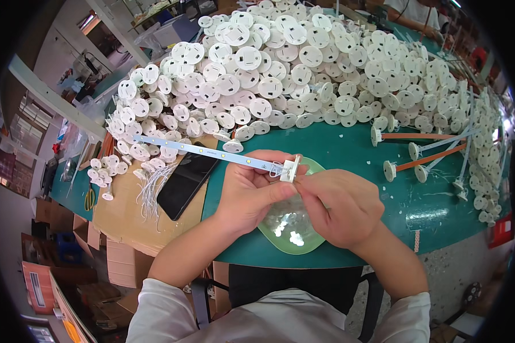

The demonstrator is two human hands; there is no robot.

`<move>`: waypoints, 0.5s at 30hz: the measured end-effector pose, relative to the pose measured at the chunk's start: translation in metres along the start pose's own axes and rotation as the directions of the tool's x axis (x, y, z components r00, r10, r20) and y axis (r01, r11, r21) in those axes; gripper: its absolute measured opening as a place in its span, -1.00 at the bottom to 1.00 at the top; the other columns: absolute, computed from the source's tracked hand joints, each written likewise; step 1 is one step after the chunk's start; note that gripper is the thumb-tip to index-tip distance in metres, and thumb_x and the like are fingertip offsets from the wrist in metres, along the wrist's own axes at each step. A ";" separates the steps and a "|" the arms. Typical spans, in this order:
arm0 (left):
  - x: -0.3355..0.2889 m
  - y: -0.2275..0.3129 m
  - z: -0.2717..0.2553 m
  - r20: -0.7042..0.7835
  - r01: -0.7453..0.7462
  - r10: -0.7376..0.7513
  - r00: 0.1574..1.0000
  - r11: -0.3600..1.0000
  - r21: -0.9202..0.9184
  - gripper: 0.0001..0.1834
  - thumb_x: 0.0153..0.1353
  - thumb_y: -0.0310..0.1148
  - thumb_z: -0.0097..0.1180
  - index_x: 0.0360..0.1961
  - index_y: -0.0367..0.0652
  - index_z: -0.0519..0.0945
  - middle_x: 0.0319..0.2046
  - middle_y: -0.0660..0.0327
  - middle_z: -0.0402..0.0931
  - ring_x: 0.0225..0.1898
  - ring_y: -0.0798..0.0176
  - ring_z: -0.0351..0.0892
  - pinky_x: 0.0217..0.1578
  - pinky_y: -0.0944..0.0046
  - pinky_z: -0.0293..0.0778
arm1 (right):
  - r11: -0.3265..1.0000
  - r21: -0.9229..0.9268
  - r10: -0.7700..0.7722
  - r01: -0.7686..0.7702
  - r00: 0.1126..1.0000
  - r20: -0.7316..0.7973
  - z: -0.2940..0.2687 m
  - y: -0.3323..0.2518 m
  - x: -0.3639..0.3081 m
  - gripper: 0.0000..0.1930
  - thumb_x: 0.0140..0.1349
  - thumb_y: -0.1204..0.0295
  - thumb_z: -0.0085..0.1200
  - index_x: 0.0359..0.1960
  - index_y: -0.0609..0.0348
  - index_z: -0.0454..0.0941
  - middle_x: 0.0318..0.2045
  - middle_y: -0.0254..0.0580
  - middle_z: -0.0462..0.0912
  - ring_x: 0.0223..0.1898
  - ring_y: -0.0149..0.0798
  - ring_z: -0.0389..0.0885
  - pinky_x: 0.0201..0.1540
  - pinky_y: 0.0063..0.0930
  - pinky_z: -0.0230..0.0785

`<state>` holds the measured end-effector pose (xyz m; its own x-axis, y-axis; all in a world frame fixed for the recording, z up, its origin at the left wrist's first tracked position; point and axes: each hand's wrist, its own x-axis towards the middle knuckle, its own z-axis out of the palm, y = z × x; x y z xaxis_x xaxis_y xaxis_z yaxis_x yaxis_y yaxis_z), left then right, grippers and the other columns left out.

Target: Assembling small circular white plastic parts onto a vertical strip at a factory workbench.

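Left hand (249,194): closed around the near end of the LED strip (203,150), which is held just above the tabletop (349,154).
Right hand (340,206): pinched on the white disc (290,168) at the strip's tip, over the green dish (294,234).
Alignment: the disc is best kept square to the strip.
Wires (276,168): thin leads should be kept unkinked.
Pile of discs (292,68): well apart, behind.

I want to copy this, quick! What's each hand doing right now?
Left hand: closed on the long white strip near its end.
Right hand: fingers pinched at the small white disc on the strip's end.
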<state>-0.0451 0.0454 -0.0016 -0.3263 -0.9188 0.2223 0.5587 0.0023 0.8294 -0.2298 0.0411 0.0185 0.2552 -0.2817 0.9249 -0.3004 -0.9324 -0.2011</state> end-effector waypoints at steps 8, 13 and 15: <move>0.002 0.007 0.008 -0.066 -0.021 0.009 0.998 0.981 -0.191 -0.55 0.05 -0.67 0.28 0.00 -0.26 0.51 -0.10 0.00 0.59 -0.02 0.11 0.61 0.06 0.10 0.53 | 0.718 0.431 0.506 -0.548 0.835 0.218 -0.002 -0.003 0.003 -0.86 0.08 0.71 0.22 -0.28 0.39 0.63 -0.33 -0.07 0.71 -0.33 -0.32 0.70 -0.29 -0.53 0.57; -0.001 0.006 -0.001 0.022 0.028 -0.025 0.999 0.984 -0.175 -0.52 0.05 -0.59 0.32 0.03 -0.24 0.50 -0.04 0.02 0.57 0.01 0.12 0.59 0.06 0.13 0.53 | 0.548 0.521 0.583 -0.654 0.746 0.323 -0.008 -0.002 0.005 -0.89 0.08 0.72 0.20 -0.32 0.40 0.64 -0.36 -0.09 0.70 -0.38 -0.35 0.68 -0.30 -0.57 0.54; -0.001 0.006 0.000 0.042 0.037 -0.031 0.999 0.990 -0.134 -0.49 0.04 -0.52 0.36 0.05 -0.21 0.48 0.01 0.03 0.56 0.04 0.14 0.58 0.06 0.16 0.52 | 0.582 0.494 0.575 -0.646 0.756 0.313 -0.007 -0.002 0.007 -0.89 0.07 0.71 0.22 -0.33 0.39 0.64 -0.39 -0.10 0.70 -0.41 -0.36 0.67 -0.32 -0.58 0.53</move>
<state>-0.0412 0.0464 0.0030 -0.3752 -0.9011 0.2174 0.6435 -0.0844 0.7607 -0.2341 0.0426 0.0278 0.3082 -0.8197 0.4828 0.1139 -0.4721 -0.8742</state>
